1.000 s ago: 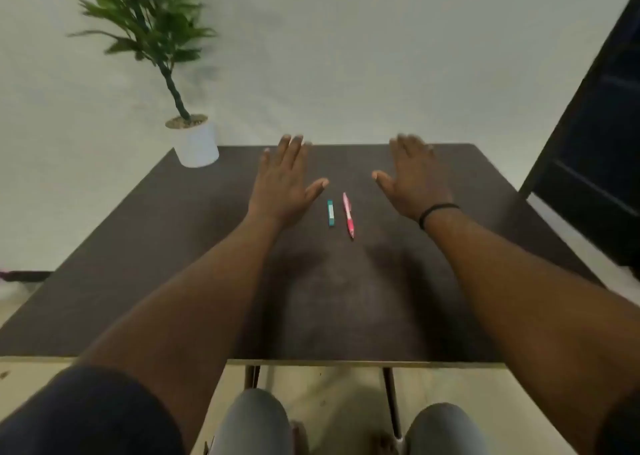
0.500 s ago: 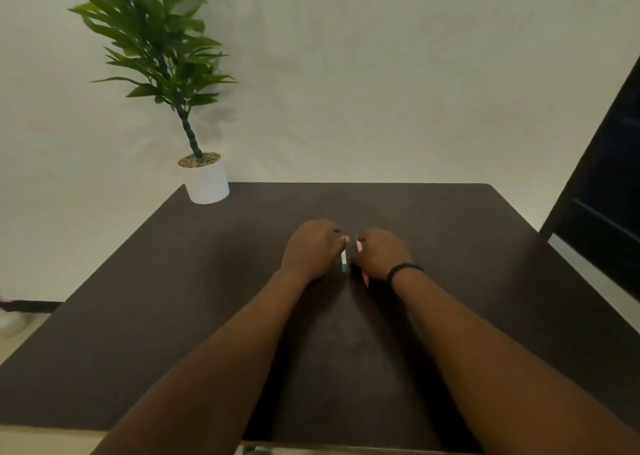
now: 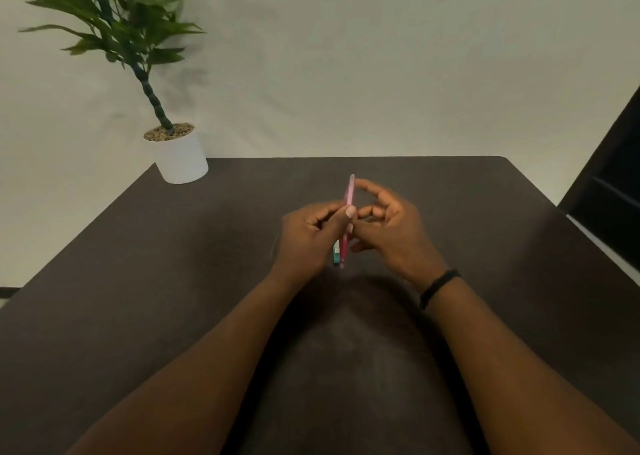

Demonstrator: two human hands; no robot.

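Two bare forearms come in over the near edge of the dark tabletop (image 3: 138, 281), the left forearm (image 3: 207, 368) and the right forearm (image 3: 502, 368) slanting toward each other. The right wrist wears a black wristband (image 3: 439, 287).

The hands meet over the middle of the tabletop, a little nearer the far edge than the near one, and both are raised off the surface. The left hand (image 3: 308, 238) has its fingers curled into the palm. A small teal piece (image 3: 336, 256) sticks out below them, held in that hand. Its thumb tip is pressed against the barrel of the pink pen (image 3: 349, 195) about halfway along.

The right hand (image 3: 398, 236) is just beside it, also with its fingers curled. The forefinger arches toward the pen's upper end and the thumb reaches in at the lower barrel. As far as the blur allows, this hand pinches the pen, though which fingertips actually touch it is hard to make out.

The pen stands between the two hands, clear of the tabletop. It lies lengthwise from near to far, with its far end leaning slightly right. Its near end lies right alongside the teal piece.

At the far left corner a white pot (image 3: 181, 158) topped with pebbles holds a leafy green plant (image 3: 114, 21) on a ringed stem. A pale wall (image 3: 381, 56) rises behind the far edge. Past the right edge stands a dark panel (image 3: 613, 191).
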